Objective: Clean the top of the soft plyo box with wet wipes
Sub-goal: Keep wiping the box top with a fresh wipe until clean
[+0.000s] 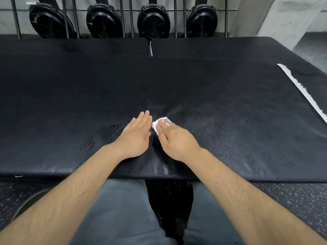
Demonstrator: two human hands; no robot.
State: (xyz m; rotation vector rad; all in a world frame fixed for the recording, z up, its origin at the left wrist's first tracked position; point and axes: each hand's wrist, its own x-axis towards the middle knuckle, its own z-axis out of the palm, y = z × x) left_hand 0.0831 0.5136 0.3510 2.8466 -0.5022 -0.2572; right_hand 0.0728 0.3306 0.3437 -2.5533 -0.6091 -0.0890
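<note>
Wiping step under way, near the front middle of the box.

- Box (212,85): wide black padded top that filled most of the view. Its near edge lay just in front of the person's knees.
- Wipe (160,123): small, white, bunched. It lay on the box top under the right fingertips, with its far end and left side showing.
- Right hand (174,140): palm down, fingers nearly straight and close together, pressing the wipe flat against the surface. It was not pinching it.
- Left hand (136,137): palm down and bare, fingers straight and together. It rested on the box top just beside the wipe and held nothing; it looked like a brace.
- Surface: a wet sheen showed around both hands and toward the near edge, with darker damp blotches (88,143) to the left. The far half looked matte. Whether it had been wiped could not be told.
- Also seen: a torn white strip (300,89) along the right edge, round black fan housings (153,22) behind bars at the back, and speckled floor (292,200) below.

Judgement: partly done, with most of the top likely still to cover. The next move called for steady downward pressure and long overlapping strokes out toward the far and side areas. The bunched wipe would probably need spreading or replacing.
</note>
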